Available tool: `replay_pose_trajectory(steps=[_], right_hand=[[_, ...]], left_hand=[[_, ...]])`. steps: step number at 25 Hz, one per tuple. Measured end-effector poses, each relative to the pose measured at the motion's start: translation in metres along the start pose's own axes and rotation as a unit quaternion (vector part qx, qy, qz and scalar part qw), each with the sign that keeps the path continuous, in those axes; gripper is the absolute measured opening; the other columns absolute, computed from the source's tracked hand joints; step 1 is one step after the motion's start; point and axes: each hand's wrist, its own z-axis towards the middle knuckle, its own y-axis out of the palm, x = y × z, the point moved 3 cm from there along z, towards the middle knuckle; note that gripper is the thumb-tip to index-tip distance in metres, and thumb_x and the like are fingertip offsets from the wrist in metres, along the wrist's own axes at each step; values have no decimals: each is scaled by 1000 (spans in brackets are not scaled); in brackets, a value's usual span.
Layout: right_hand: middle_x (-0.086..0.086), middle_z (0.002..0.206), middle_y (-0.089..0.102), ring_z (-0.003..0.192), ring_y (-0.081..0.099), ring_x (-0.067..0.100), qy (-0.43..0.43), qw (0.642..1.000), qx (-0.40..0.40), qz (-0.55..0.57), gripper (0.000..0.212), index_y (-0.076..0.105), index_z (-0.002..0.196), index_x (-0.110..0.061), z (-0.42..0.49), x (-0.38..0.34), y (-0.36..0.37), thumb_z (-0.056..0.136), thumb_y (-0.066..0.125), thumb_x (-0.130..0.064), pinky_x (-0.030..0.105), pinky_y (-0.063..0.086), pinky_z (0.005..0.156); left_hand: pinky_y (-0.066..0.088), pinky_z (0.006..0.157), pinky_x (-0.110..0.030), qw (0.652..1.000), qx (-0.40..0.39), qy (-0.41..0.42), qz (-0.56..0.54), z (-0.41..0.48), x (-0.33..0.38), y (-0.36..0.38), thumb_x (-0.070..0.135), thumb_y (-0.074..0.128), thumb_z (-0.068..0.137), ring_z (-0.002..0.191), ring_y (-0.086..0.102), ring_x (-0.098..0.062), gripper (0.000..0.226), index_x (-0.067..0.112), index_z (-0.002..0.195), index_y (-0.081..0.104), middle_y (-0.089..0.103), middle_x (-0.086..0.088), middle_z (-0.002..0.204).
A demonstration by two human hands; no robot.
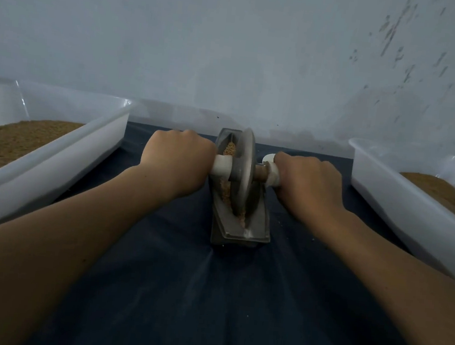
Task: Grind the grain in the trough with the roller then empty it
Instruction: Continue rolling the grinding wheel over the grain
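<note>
A narrow grey metal trough (242, 234) lies lengthwise on a dark blue cloth, with tan grain (225, 191) along its groove. A grey disc roller (244, 171) stands on edge in the groove, near the trough's middle. Its axle carries white handles on both sides. My left hand (177, 161) is shut on the left handle and my right hand (306, 183) is shut on the right handle. Both forearms reach in from the bottom corners.
A white plastic tub (62, 160) holding brown ground grain stands to the left, and a second white tub (403, 202) with similar contents stands to the right. A pale wall rises just behind the trough. A few crumbs lie on the dark cloth (207, 296).
</note>
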Motion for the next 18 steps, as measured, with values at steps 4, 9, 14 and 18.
replay_pose_trajectory(steps=[4,9,14,18], right_hand=[[-7,64,54,55,44,20,19,1000,10,10,19,49,78,-28,1,0,9,84,65,-20,28,19,51],[-1,66,57,55,41,23,19,1000,8,-7,15,52,80,-23,12,0,16,83,65,-19,30,20,52],[6,67,61,56,47,27,-5,1000,19,-17,6,61,82,-20,35,-3,23,81,67,-17,27,13,50],[9,73,64,67,60,33,-14,999,12,-26,6,62,86,-18,51,-3,33,82,66,-17,30,15,52]], left_hand=[[26,45,-29,1000,11,16,17,11,3,0,22,59,87,53,39,-18,8,27,93,61,37,2,65],[31,47,-30,1000,22,6,4,18,0,13,23,60,86,56,48,-20,7,27,92,63,43,2,66],[32,50,-32,999,21,-24,-27,25,-7,30,24,60,87,59,47,-21,8,27,93,63,45,2,68],[30,50,-31,999,21,-35,-33,34,-10,40,25,58,89,57,41,-21,12,27,99,64,37,3,66]])
